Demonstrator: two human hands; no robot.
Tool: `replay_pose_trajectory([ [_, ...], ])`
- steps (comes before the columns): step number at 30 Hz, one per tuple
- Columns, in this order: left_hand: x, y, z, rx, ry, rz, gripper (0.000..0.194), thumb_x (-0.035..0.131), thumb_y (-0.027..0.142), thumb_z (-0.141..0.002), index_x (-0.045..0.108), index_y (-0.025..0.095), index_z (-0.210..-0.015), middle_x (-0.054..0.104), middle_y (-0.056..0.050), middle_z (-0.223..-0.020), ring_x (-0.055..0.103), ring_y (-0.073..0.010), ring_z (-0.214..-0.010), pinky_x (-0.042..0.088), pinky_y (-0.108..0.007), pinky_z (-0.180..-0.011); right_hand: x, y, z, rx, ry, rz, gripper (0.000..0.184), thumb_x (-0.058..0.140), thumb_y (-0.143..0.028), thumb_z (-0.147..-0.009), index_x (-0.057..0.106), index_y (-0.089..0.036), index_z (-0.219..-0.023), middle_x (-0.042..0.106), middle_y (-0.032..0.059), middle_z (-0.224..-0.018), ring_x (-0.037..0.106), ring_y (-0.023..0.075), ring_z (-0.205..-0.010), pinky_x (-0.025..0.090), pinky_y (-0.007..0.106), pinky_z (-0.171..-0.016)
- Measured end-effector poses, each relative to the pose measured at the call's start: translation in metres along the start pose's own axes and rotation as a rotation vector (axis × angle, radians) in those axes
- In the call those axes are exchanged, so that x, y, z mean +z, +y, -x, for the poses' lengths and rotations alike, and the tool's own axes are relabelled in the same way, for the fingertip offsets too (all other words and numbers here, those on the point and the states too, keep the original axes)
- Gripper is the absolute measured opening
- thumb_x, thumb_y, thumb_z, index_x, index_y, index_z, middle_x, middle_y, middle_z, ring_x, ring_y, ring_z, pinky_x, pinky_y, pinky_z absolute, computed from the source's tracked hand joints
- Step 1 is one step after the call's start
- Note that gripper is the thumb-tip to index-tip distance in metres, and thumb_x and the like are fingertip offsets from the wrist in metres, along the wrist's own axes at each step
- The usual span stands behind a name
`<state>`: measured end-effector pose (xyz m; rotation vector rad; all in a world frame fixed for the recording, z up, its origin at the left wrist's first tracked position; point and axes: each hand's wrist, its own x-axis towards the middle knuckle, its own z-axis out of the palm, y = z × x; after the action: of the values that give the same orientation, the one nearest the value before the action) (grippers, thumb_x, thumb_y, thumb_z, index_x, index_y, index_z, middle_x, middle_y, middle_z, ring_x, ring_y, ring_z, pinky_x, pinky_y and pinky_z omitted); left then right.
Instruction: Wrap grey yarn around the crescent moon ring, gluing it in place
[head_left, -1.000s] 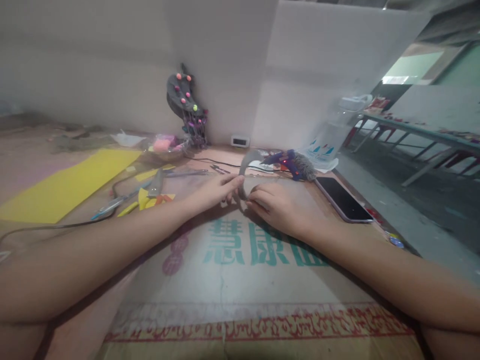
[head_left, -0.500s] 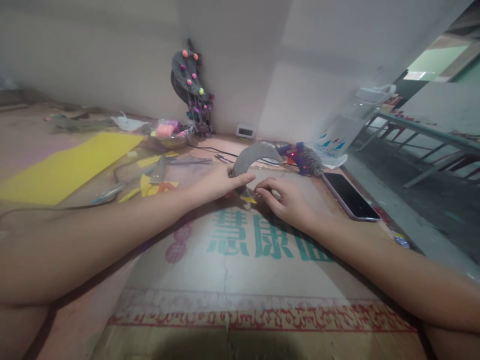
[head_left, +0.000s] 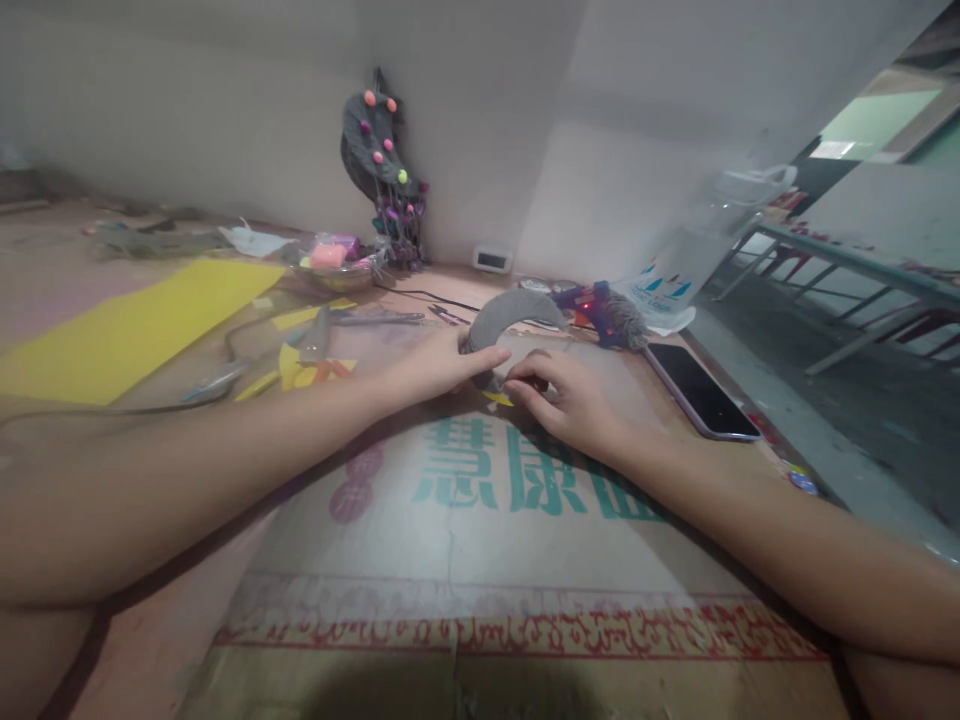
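Note:
My left hand (head_left: 457,365) is closed on a grey crescent moon (head_left: 516,312), thumb lying across its lower left part. The crescent is tilted, its curve arching up and to the right above the cardboard. Just right of its lower end, my right hand (head_left: 559,395) is closed in a pinch, thumb and forefinger together. Whatever sits between those fingertips is too small to tell. Beneath the two hands lies a small yellow scrap (head_left: 498,398) on the printed cardboard sheet (head_left: 450,555).
A decorated crescent with pompoms (head_left: 379,150) leans on the wall. Behind my hands lie a glue gun (head_left: 592,305) and grey yarn (head_left: 626,322). At right are a phone (head_left: 703,390) and a water bottle (head_left: 679,250). Yellow sheet (head_left: 142,325), scissors (head_left: 217,383) and scraps (head_left: 296,370) lie left.
My right hand has shifted slightly left, closer to the crescent's lower end. The crescent has tipped very slightly; my left hand keeps its hold.

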<state>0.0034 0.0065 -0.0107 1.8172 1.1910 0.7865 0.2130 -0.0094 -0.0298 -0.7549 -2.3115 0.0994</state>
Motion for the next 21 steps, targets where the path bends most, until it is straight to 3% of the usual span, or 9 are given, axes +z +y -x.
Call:
replay_pose_trajectory([
  [5,0.005,-0.01,-0.003,0.058,0.006,0.126,0.022,0.058,0.039,-0.091,0.059,0.017,-0.095,0.053,0.006,-0.056,0.048,-0.01,-0.046,0.037,-0.021,-0.046,-0.001,0.001,0.0,0.031,-0.016,-0.038,0.014,0.055,-0.022,-0.097,0.064,-0.02,-0.087,0.068,0.0026,-0.078,0.059,0.0153,-0.069,0.046,0.028,-0.067],
  [8,0.007,-0.019,-0.007,0.049,-0.003,0.189,0.031,0.054,0.04,-0.092,0.061,0.018,-0.113,0.05,0.007,-0.055,0.048,-0.0116,-0.047,0.037,-0.021,-0.047,-0.001,0.001,0.0,0.042,-0.034,-0.037,0.016,0.055,-0.024,-0.098,0.065,-0.019,-0.087,0.069,0.0028,-0.078,0.06,0.0153,-0.069,0.046,0.029,-0.069],
  [11,0.005,-0.021,-0.008,0.143,-0.018,0.113,0.034,0.05,0.048,-0.093,0.065,0.017,-0.09,0.054,0.003,-0.059,0.05,-0.0126,-0.053,0.038,-0.022,-0.05,-0.001,0.0,0.0,0.055,-0.055,-0.03,0.018,0.055,-0.026,-0.098,0.066,-0.02,-0.085,0.07,0.0025,-0.077,0.061,0.0159,-0.069,0.046,0.03,-0.071],
  [14,0.001,-0.015,-0.006,0.206,-0.016,-0.022,0.047,0.049,0.054,-0.093,0.056,0.018,-0.064,0.054,0.0,-0.058,0.051,-0.0133,-0.055,0.039,-0.024,-0.053,-0.004,-0.005,-0.001,0.068,-0.06,-0.012,0.017,0.055,-0.029,-0.098,0.067,-0.02,-0.089,0.071,0.003,-0.079,0.062,0.0173,-0.071,0.047,0.031,-0.071],
  [18,-0.004,-0.007,-0.003,0.19,0.095,-0.066,0.044,0.051,0.053,-0.093,0.057,0.019,-0.066,0.058,-0.001,-0.061,0.055,-0.015,-0.06,0.042,-0.024,-0.057,-0.014,-0.004,-0.003,0.081,-0.099,0.118,0.017,0.06,-0.033,-0.097,0.068,-0.022,-0.107,0.074,0.005,-0.092,0.066,0.0204,-0.083,0.048,0.034,-0.078],
  [21,-0.005,-0.012,-0.006,0.156,0.178,-0.027,0.043,0.05,0.054,-0.094,0.062,0.019,-0.072,0.059,-0.001,-0.062,0.056,-0.0151,-0.059,0.042,-0.024,-0.055,-0.021,0.017,-0.004,0.042,-0.164,0.269,0.019,0.062,-0.033,-0.096,0.07,-0.02,-0.106,0.075,0.0093,-0.101,0.065,0.0242,-0.095,0.047,0.037,-0.085],
])
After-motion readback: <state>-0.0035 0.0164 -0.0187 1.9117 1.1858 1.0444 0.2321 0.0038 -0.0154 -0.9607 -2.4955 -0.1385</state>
